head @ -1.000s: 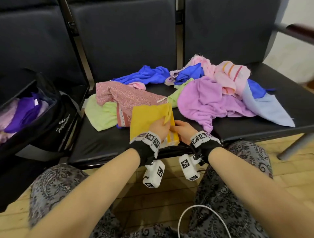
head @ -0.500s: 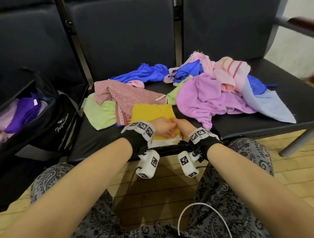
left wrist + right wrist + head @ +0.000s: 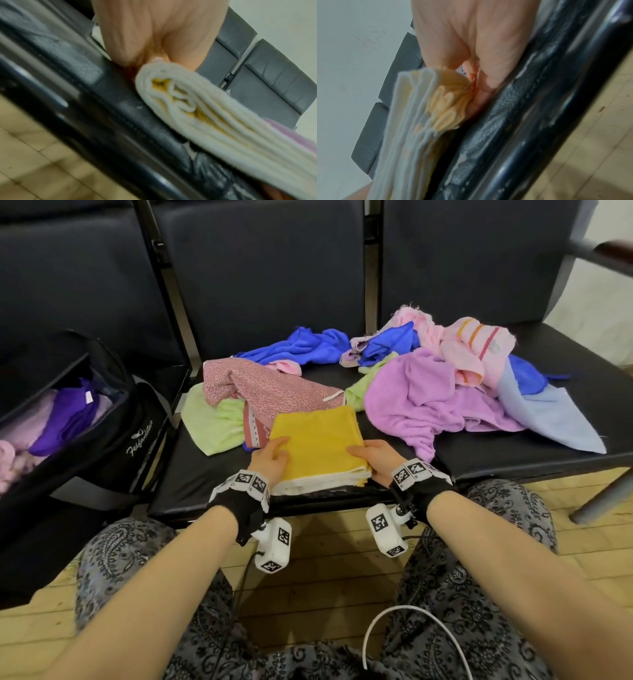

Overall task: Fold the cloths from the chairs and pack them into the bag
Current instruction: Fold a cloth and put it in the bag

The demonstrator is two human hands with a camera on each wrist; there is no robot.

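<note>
The left hand (image 3: 270, 457) and right hand (image 3: 375, 457), together a second before, had parted to pinch opposite ends of the folded yellow cloth (image 3: 317, 440) on the chair seat (image 3: 212, 484); folding looked finished, the bag (image 3: 102, 446) presumably next.

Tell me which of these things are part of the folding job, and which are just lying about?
Part of the job: folded yellow cloth, held by left hand and right hand; loose cloth pile; black bag.

Lying about: white cable; chair armrest.
</note>
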